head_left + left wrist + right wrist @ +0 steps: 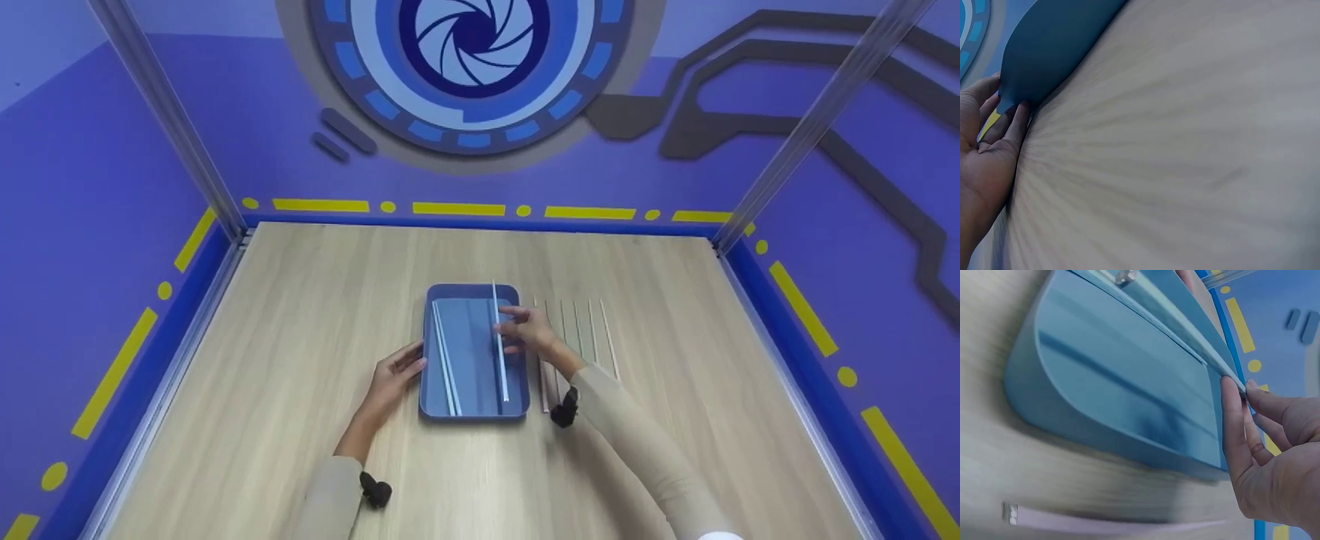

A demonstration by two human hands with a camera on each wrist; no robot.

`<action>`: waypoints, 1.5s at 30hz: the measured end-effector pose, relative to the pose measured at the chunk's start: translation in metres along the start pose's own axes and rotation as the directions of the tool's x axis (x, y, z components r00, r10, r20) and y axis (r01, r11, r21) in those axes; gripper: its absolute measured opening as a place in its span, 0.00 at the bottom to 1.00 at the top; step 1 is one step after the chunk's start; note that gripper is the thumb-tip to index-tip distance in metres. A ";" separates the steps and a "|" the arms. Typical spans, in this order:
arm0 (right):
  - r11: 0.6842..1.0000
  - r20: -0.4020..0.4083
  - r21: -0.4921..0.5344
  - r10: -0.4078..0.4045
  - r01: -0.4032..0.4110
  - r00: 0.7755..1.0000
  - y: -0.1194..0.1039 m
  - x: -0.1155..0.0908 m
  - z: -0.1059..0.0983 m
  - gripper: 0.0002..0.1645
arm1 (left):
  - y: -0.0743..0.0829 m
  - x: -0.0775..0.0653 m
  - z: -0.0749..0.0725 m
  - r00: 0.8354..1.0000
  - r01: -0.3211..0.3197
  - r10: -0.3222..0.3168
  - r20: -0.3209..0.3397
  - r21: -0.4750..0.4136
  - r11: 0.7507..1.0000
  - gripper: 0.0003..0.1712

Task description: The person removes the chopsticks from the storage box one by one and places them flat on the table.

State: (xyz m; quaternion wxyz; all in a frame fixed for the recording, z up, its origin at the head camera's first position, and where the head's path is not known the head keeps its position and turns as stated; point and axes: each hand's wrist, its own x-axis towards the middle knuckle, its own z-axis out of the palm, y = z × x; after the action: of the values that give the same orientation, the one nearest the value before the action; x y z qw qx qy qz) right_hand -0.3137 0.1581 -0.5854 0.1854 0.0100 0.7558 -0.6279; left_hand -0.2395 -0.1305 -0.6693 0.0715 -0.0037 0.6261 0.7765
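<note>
Blue plastic, by its look, the tray holds two pale sticks down its left side, and a third stick hangs over its right, pinched in the fingers of your right hand. Your left hand rests nearly straight fingers against the tray's left edge. About six thin sticks remain on the counter to the right, so you seem under halfway.

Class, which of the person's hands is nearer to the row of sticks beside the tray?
Right. The right hand pinches one stick over the tray, next to the row of sticks; the left hand is at the tray's opposite side.
</note>
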 end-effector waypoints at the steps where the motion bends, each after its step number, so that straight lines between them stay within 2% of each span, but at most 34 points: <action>1: 1.000 0.006 0.011 0.002 -0.002 1.000 0.000 0.000 -0.002 0.31 | 0.000 0.000 0.000 1.000 0.000 0.000 0.004 -0.006 1.000 0.30; 5: 1.000 0.020 0.012 0.011 -0.011 1.000 0.001 -0.003 -0.013 0.33 | 0.001 0.000 -0.001 1.000 0.002 -0.002 0.015 -0.025 1.000 0.31; 9: 1.000 0.001 -0.011 0.023 -0.023 1.000 0.001 -0.006 -0.025 0.33 | 0.000 0.002 0.000 1.000 0.000 0.000 0.010 -0.023 1.000 0.31; 17: 0.997 0.002 0.045 0.057 -0.057 0.998 0.005 -0.015 -0.054 0.35 | 0.000 0.002 0.002 1.000 0.000 0.001 0.017 -0.020 1.000 0.31; 25: 0.995 -0.072 -0.054 0.075 -0.079 0.995 0.006 -0.030 -0.088 0.33 | 0.002 0.005 0.003 1.000 0.003 -0.004 0.006 0.041 0.999 0.31; 36: 0.991 -0.080 -0.111 0.060 -0.068 0.995 0.018 -0.046 -0.133 0.36 | 0.008 0.010 0.000 1.000 0.005 -0.005 0.011 -0.002 1.000 0.32; 45: 0.978 -0.112 -0.164 0.109 -0.126 0.988 0.038 -0.061 -0.166 0.36 | 0.002 -0.001 0.000 1.000 0.028 -0.028 -0.007 0.032 0.999 0.31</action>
State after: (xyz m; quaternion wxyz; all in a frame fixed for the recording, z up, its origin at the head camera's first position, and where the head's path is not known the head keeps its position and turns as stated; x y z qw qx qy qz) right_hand -0.2922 0.3380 -0.5800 0.1835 0.0710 0.8133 -0.5475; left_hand -0.2383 -0.1311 -0.6671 0.0802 -0.0138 0.6385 0.7653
